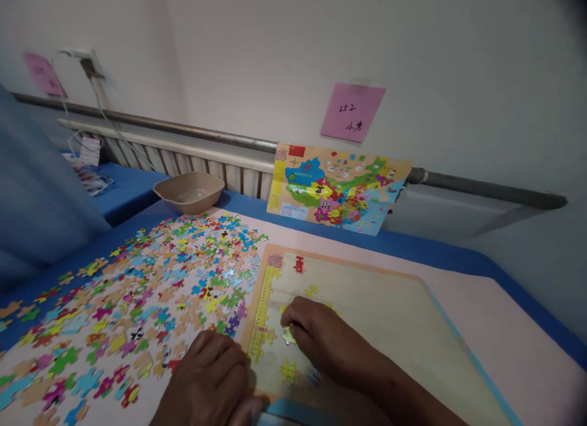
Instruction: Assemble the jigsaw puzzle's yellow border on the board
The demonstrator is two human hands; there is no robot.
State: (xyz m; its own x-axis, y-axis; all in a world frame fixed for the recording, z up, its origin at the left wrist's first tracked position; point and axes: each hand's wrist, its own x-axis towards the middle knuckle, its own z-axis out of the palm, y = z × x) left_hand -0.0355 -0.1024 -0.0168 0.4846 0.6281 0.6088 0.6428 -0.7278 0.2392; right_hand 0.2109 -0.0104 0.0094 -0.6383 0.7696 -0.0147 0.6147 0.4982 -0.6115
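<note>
Fingers [293,313] of the right hand [328,340] are curled narrowly over a small yellow-green puzzle piece [288,335], which appears to be pinched against the board, though the grip is partly hidden; fingers of the left hand [206,377] are loosely bent at the board's lower left corner, and nothing held there can be made out. Only a few pieces are seen on the flat cream map board with an orange border [380,316]: a red piece [299,264] is set near 12 o'clock, a small yellow piece [312,290] near 1 o'clock and a yellow cross-shaped piece [288,371] near 6 o'clock; most of the cream surface is left bare. A wide multicoloured spread of loose puzzle pieces [151,304] is laid at 9 o'clock on the pale pink table top with a blue edge [527,328]; a shallow tan plastic bowl [189,190] is placed at 11 o'clock; a brightly coloured printed map sheet [337,184] is propped at 12 o'clock against a white ribbed radiator [183,160]; the board's lower part is blocked from view by both hands.
</note>
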